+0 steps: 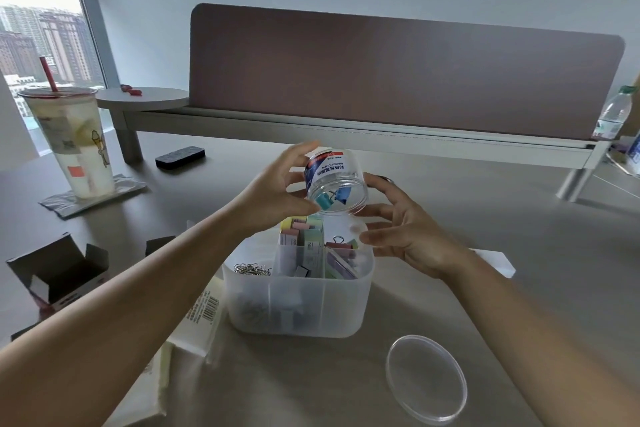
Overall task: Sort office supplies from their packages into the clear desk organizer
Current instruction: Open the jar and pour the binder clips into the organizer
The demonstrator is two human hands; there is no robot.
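Clear binder-clip jar (334, 184), tipped mouth-down over the far right of the desk organizer (298, 308), gripped by the left hand (277, 191). The right hand (405, 229) is spread open beside it, holding nothing visible. The jar appears light, rigid and slick, best gripped around its labelled wall.

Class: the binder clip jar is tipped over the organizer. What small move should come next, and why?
Probably tilt the jar a bit steeper with the left hand: two clips sit at its open mouth, above the organizer, while the right hand waits open beside it.

Desk (519, 288): organizer (298, 305), lid (426, 378), cup (74, 142).
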